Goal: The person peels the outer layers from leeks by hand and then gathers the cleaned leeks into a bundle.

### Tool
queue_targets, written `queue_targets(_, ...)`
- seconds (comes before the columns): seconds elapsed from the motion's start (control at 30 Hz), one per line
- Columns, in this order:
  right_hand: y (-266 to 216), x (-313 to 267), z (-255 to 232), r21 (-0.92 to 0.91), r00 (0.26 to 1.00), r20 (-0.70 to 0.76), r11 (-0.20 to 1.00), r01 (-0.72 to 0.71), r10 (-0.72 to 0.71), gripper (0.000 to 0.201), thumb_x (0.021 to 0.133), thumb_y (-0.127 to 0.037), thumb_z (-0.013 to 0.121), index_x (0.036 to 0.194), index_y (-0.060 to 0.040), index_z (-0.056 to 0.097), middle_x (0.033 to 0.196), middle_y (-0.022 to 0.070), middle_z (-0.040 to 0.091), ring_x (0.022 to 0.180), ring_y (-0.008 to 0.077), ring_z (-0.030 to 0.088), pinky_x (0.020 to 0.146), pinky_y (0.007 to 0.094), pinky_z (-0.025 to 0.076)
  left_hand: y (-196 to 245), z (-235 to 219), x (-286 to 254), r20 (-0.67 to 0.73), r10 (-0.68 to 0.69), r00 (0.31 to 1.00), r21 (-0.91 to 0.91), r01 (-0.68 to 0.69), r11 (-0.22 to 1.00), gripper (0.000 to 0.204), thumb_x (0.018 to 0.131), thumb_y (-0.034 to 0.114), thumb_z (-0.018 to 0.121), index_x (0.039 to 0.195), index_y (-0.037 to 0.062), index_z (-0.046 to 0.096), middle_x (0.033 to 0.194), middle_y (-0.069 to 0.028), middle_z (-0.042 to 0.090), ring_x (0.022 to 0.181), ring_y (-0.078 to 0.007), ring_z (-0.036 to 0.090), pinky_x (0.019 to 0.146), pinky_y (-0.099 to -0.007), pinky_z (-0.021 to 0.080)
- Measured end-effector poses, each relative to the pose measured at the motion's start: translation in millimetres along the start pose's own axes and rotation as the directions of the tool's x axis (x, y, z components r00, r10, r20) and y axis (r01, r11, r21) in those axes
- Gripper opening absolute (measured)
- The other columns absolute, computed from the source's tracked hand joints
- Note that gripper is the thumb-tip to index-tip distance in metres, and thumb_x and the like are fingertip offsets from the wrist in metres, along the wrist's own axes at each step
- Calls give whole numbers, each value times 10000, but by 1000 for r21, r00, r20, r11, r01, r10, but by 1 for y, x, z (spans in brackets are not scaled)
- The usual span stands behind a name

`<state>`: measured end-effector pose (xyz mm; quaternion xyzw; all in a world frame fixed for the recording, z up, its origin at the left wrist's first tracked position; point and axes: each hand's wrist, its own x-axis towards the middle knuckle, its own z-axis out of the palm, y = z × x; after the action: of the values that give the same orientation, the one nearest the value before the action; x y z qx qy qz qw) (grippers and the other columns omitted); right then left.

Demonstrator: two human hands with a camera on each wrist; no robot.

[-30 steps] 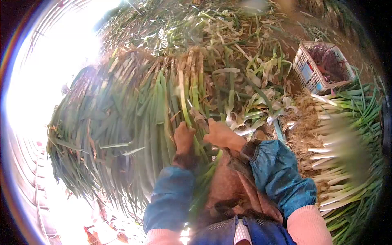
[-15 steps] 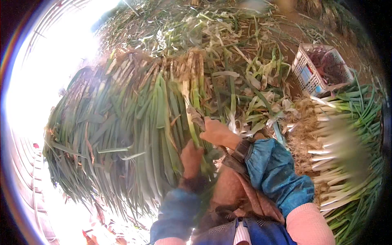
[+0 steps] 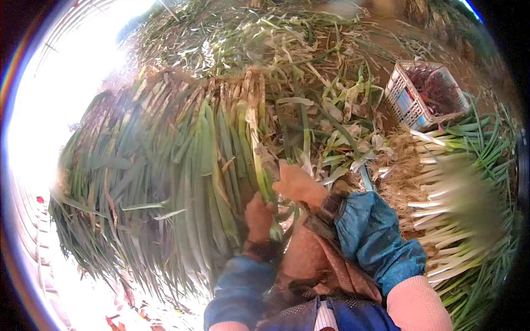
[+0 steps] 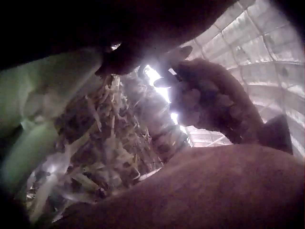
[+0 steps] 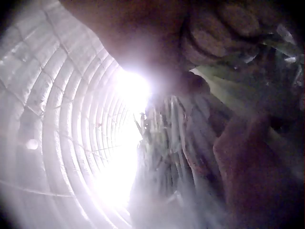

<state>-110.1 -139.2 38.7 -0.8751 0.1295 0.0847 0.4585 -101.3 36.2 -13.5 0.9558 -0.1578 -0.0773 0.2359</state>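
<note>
In the head view my left hand grips a long green onion by its green part, the root end pointing away from me. Just right of it, my right hand has its fingers curled around a slim greyish-brown object, which sticks out toward the stalk; I cannot tell its kind. The right wrist view shows its curled fingers close up, beside a pale green stalk. A thick row of untrimmed green onions lies to the left, roots away from me.
At the right lies a row of cleaned green onions with white stems and brown roots. Behind it stands a white plastic crate holding reddish strands. Stripped leaves litter the ground ahead. The plastic-covered tunnel wall curves alongside.
My left hand has moved down and to the right along the stalk. The stalk's upper part now looks paler. My right hand stays near the same spot; the view has shifted slightly.
</note>
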Motion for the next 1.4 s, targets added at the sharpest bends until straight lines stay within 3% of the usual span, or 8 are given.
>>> queue_targets(0.07, -4, 1, -2, 35, 1000, -14, 999, -19, 19, 438, 717, -240, 581, 956, 105, 455, 792, 320, 582, 784, 446, 584, 714, 470, 462, 5, -5, -4, -73, 57, 996, 63, -52, 997, 413, 711, 212, 612, 1077, 32, 544, 739, -212, 602, 726, -388, 585, 648, -475, 445)
queue_targets(0.17, -2, 11, 2, 12, 999, -33, 1000, 8, -8, 447, 720, -249, 583, 963, 105, 459, 800, 316, 585, 792, 439, 587, 718, 454, 466, 5, -8, 0, 10, -41, 999, 53, 40, 998, 426, 689, 208, 620, 1077, 41, 563, 777, -209, 615, 755, -392, 588, 678, -478, 449)
queue_targets(0.27, -19, 9, -11, 15, 997, -67, 999, -49, 49, 444, 719, -244, 591, 963, 104, 459, 811, 311, 588, 808, 433, 588, 732, 448, 466, 8, -14, -1, -18, -24, 1000, -6, 24, 1000, 295, 703, 209, 606, 950, 52, 564, 774, -227, 614, 771, -441, 572, 696, -512, 454)
queue_targets(0.57, -13, -11, -12, -34, 993, 67, 995, -91, 93, 435, 729, -239, 574, 1006, 72, 449, 854, 311, 593, 847, 448, 583, 775, 467, 452, 15, -16, -9, -47, -3, 999, -92, -1, 996, 309, 696, 190, 613, 982, 73, 610, 801, -210, 620, 780, -399, 593, 690, -468, 463)
queue_targets(0.77, -12, -5, -10, -78, 1000, -15, 997, 2, -3, 438, 723, -201, 535, 984, 133, 425, 843, 321, 596, 832, 440, 601, 755, 479, 482, 14, -21, -9, 15, -45, 999, -152, 47, 987, 316, 689, 186, 618, 981, 68, 626, 797, -209, 621, 773, -385, 598, 688, -444, 469)
queue_targets(0.87, -19, -4, -10, -108, 1000, 10, 994, -27, 28, 415, 724, -222, 571, 984, 70, 434, 850, 304, 596, 859, 433, 584, 773, 467, 453, 12, -25, -11, 7, -17, 1000, -217, 18, 976, 292, 685, 174, 608, 946, 44, 634, 784, -215, 620, 768, -382, 603, 680, -433, 469)
queue_targets(1.07, -16, -22, -2, -151, 999, 33, 988, 9, -4, 398, 718, -223, 569, 939, 72, 418, 813, 302, 584, 833, 450, 572, 746, 482, 452, 0, -25, -9, 114, -59, 992, -340, 95, 936, 302, 677, 178, 609, 930, 17, 643, 759, -227, 614, 750, -371, 610, 677, -416, 471)
queue_targets(1.4, -14, 13, -6, -72, 999, -33, 997, -17, 15, 440, 727, -226, 575, 982, 93, 411, 820, 314, 584, 829, 439, 581, 751, 475, 455, 5, -35, -25, 122, -41, 992, -345, 81, 935, 334, 691, 193, 604, 984, 36, 637, 769, -203, 628, 713, -355, 615, 672, -392, 481)
